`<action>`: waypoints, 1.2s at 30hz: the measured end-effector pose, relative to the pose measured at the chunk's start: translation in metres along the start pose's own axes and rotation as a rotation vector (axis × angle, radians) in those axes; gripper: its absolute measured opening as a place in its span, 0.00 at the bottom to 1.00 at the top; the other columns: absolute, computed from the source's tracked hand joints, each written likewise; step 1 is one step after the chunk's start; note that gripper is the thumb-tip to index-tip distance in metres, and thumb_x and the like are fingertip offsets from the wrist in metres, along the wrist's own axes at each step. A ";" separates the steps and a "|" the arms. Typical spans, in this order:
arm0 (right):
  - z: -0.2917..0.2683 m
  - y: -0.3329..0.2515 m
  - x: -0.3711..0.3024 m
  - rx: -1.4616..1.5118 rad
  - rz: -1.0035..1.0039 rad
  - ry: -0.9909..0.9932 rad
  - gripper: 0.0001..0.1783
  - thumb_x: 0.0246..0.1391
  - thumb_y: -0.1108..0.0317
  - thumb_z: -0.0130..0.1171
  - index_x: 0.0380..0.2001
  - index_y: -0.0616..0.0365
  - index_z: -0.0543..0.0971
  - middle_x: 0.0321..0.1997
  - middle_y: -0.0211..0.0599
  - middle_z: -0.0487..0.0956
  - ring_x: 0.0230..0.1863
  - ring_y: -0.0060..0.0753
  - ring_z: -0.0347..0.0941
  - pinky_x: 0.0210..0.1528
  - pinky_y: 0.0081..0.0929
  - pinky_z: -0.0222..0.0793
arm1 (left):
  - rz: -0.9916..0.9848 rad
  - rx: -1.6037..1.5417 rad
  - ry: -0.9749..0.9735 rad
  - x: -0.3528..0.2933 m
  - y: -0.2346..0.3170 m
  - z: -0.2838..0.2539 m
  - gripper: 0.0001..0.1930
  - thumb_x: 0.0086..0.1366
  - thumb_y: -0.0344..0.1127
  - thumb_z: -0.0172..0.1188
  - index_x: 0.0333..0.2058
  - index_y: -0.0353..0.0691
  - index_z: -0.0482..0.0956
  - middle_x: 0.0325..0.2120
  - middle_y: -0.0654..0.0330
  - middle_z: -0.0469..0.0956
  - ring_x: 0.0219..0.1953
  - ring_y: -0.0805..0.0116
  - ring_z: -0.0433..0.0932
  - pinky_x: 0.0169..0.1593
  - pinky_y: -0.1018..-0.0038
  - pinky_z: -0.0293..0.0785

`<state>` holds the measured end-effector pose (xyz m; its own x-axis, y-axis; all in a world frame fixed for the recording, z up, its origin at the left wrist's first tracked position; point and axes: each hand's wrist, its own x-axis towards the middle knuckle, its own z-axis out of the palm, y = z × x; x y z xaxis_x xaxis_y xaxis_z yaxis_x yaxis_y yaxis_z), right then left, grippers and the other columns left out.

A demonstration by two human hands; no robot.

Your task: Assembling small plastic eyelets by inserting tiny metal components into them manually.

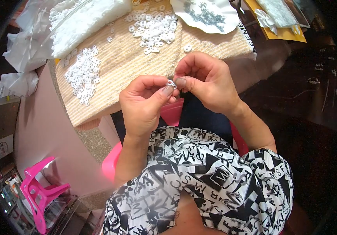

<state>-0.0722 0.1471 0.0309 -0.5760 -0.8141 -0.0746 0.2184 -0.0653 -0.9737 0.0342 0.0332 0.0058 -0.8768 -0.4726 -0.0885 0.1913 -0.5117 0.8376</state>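
Note:
A small white plastic piece with round holes [171, 83] is pinched between the thumb and fingers of my left hand [143, 102], just off the table's near edge. My right hand [211, 84] meets it from the right, thumb and forefinger closed together at the piece's side; what they grip is too small to make out. Beyond my hands, one loose white two-holed piece [187, 48] lies on the striped cloth [117, 62]. A pile of larger white pieces [152, 29] sits farther back, and a pile of smaller ones [83, 74] lies to the left.
At the back, a white wavy-rimmed plate [184, 11] bears many small dark metal bits [205, 17]. A clear bag of white pieces [90, 23] lies back left. Another bag [278, 13] rests on a yellow sheet [286, 36] at back right. A pink plastic stool [39, 192] stands lower left.

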 end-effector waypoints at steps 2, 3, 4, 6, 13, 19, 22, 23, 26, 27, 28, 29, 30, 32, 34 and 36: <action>0.001 0.001 -0.002 -0.098 -0.055 0.030 0.06 0.45 0.84 0.50 0.29 0.67 0.68 0.25 0.34 0.72 0.27 0.21 0.72 0.29 0.17 0.71 | 0.005 0.058 0.012 -0.001 -0.001 0.001 0.05 0.51 0.18 0.55 0.30 0.28 0.72 0.25 0.53 0.75 0.26 0.71 0.76 0.30 0.80 0.75; 0.001 0.001 -0.002 -0.098 -0.056 0.029 0.06 0.45 0.84 0.50 0.29 0.67 0.68 0.25 0.34 0.72 0.27 0.21 0.72 0.29 0.17 0.71 | 0.010 0.119 0.027 -0.002 0.000 0.001 0.05 0.51 0.18 0.55 0.29 0.28 0.72 0.25 0.53 0.75 0.26 0.71 0.76 0.30 0.80 0.75; 0.001 0.002 -0.002 -0.148 -0.085 0.031 0.06 0.44 0.84 0.50 0.28 0.67 0.68 0.25 0.34 0.72 0.27 0.20 0.71 0.29 0.16 0.71 | 0.011 0.120 0.027 -0.002 -0.001 0.002 0.05 0.51 0.18 0.55 0.29 0.28 0.72 0.25 0.53 0.75 0.26 0.71 0.76 0.30 0.80 0.75; 0.001 0.003 -0.003 -0.198 -0.115 0.033 0.05 0.44 0.85 0.50 0.27 0.67 0.68 0.25 0.34 0.72 0.27 0.20 0.71 0.29 0.16 0.71 | 0.086 0.116 0.010 -0.002 -0.002 0.003 0.04 0.51 0.17 0.54 0.28 0.28 0.72 0.25 0.54 0.74 0.25 0.72 0.75 0.29 0.81 0.74; 0.005 0.007 -0.002 -0.244 -0.159 0.032 0.06 0.43 0.85 0.50 0.27 0.66 0.69 0.24 0.33 0.72 0.26 0.20 0.72 0.27 0.16 0.69 | 0.192 0.173 0.000 -0.002 -0.004 0.004 0.04 0.51 0.15 0.53 0.25 0.29 0.72 0.24 0.55 0.73 0.23 0.74 0.74 0.27 0.82 0.73; 0.002 0.022 0.002 -0.350 -0.203 0.053 0.05 0.42 0.84 0.51 0.25 0.66 0.70 0.22 0.34 0.73 0.24 0.22 0.72 0.25 0.17 0.69 | 0.181 0.287 0.037 -0.001 -0.009 0.001 0.04 0.51 0.15 0.53 0.24 0.29 0.72 0.22 0.57 0.74 0.23 0.75 0.74 0.26 0.84 0.71; -0.002 0.022 0.009 -0.156 -0.104 0.025 0.04 0.43 0.82 0.52 0.26 0.66 0.70 0.24 0.34 0.74 0.26 0.21 0.72 0.27 0.17 0.69 | 0.111 0.236 0.078 0.002 -0.009 0.000 0.03 0.51 0.17 0.54 0.26 0.29 0.73 0.22 0.56 0.74 0.23 0.75 0.74 0.27 0.83 0.72; -0.003 0.018 0.010 -0.009 -0.017 0.005 0.06 0.44 0.81 0.53 0.29 0.67 0.71 0.25 0.33 0.74 0.28 0.22 0.72 0.30 0.17 0.70 | 0.087 0.157 0.083 0.003 -0.006 0.001 0.04 0.51 0.17 0.55 0.27 0.29 0.72 0.22 0.56 0.75 0.23 0.74 0.74 0.27 0.82 0.73; -0.006 0.012 0.012 0.055 -0.036 -0.026 0.08 0.45 0.80 0.53 0.32 0.67 0.71 0.27 0.34 0.74 0.30 0.22 0.72 0.31 0.18 0.70 | 0.079 0.048 0.087 0.006 -0.007 -0.001 0.05 0.52 0.19 0.55 0.29 0.28 0.72 0.23 0.55 0.75 0.24 0.72 0.75 0.29 0.81 0.73; -0.008 0.012 0.013 0.053 -0.036 -0.030 0.08 0.45 0.80 0.53 0.32 0.67 0.71 0.27 0.34 0.74 0.30 0.22 0.72 0.31 0.18 0.70 | 0.096 0.022 0.088 0.007 -0.007 -0.002 0.05 0.52 0.20 0.56 0.30 0.28 0.71 0.23 0.54 0.75 0.25 0.71 0.75 0.29 0.80 0.74; -0.011 0.012 0.012 0.020 -0.023 -0.032 0.09 0.45 0.80 0.53 0.33 0.67 0.71 0.28 0.34 0.74 0.30 0.22 0.72 0.32 0.18 0.70 | 0.099 0.021 0.090 0.006 -0.007 -0.003 0.05 0.52 0.20 0.56 0.30 0.28 0.71 0.23 0.54 0.75 0.25 0.71 0.75 0.29 0.80 0.74; -0.012 0.012 0.013 -0.012 -0.009 -0.033 0.09 0.45 0.80 0.52 0.34 0.68 0.72 0.30 0.35 0.75 0.31 0.21 0.72 0.33 0.17 0.70 | 0.087 0.028 0.093 0.005 -0.007 -0.004 0.06 0.52 0.19 0.55 0.31 0.28 0.71 0.24 0.53 0.75 0.26 0.69 0.75 0.29 0.80 0.74; -0.012 0.011 0.012 -0.013 -0.007 -0.035 0.09 0.45 0.80 0.52 0.34 0.68 0.72 0.30 0.35 0.75 0.31 0.21 0.72 0.33 0.17 0.70 | 0.073 0.035 0.095 0.004 -0.007 -0.004 0.07 0.52 0.18 0.54 0.32 0.29 0.70 0.26 0.52 0.74 0.27 0.67 0.76 0.30 0.79 0.74; -0.011 0.009 0.010 -0.104 -0.041 -0.035 0.09 0.45 0.80 0.52 0.34 0.68 0.72 0.31 0.35 0.75 0.32 0.20 0.72 0.35 0.17 0.69 | 0.069 0.037 0.101 0.003 -0.007 -0.005 0.07 0.52 0.18 0.54 0.32 0.29 0.70 0.26 0.52 0.74 0.27 0.67 0.76 0.30 0.79 0.74; -0.010 0.010 0.008 -0.149 -0.059 -0.028 0.09 0.46 0.80 0.52 0.34 0.68 0.72 0.31 0.34 0.75 0.32 0.19 0.72 0.36 0.16 0.69 | 0.065 0.039 0.100 0.004 -0.006 -0.004 0.07 0.52 0.18 0.54 0.32 0.29 0.70 0.26 0.52 0.74 0.27 0.67 0.76 0.30 0.79 0.74; -0.009 0.010 0.008 -0.194 -0.075 -0.022 0.08 0.46 0.80 0.51 0.33 0.68 0.72 0.30 0.33 0.75 0.32 0.19 0.71 0.36 0.16 0.68 | 0.068 0.018 0.115 0.004 -0.006 -0.002 0.06 0.52 0.20 0.55 0.30 0.28 0.71 0.24 0.55 0.74 0.25 0.70 0.76 0.29 0.80 0.74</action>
<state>-0.0823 0.1452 0.0186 -0.5672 -0.8236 0.0027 0.0187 -0.0162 -0.9997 0.0305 0.0329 -0.0005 -0.8056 -0.5853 -0.0914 0.2398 -0.4633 0.8532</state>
